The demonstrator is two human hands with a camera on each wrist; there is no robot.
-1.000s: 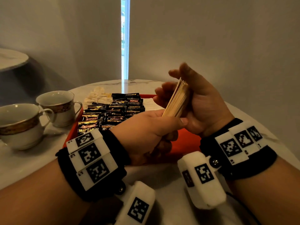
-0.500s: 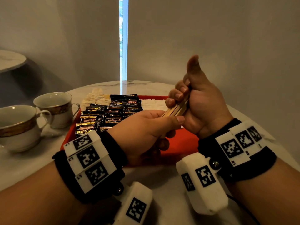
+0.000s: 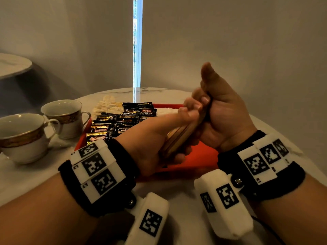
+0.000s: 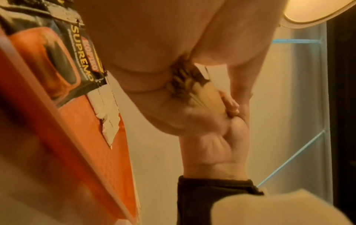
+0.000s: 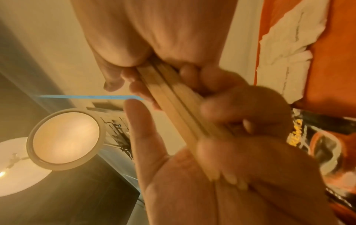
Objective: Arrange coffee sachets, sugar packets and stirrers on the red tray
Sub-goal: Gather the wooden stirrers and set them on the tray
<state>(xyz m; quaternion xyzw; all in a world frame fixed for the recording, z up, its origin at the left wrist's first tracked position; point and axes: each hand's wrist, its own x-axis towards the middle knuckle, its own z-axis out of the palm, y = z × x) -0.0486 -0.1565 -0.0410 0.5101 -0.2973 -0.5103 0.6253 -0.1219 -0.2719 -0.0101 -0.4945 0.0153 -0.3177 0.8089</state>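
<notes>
Both hands hold one bundle of wooden stirrers slanted above the red tray. My left hand grips the bundle's lower end, thumb lying along it. My right hand has its fingers curled round the upper end, thumb pointing up. The right wrist view shows the stirrers lying across the right palm, and the left wrist view shows the stirrers' ends fanned. Black coffee sachets lie in rows on the tray's left half. White sugar packets lie at its far side.
Two gold-banded cups stand on the marble table left of the tray. Pale packets lie by the tray's far left corner. A wall stands close behind, and another round table is at far left.
The bundle has tipped from nearly upright to a lower slant. My right fingers have curled round its top and the thumb has lifted; my left hand now holds more of it.
</notes>
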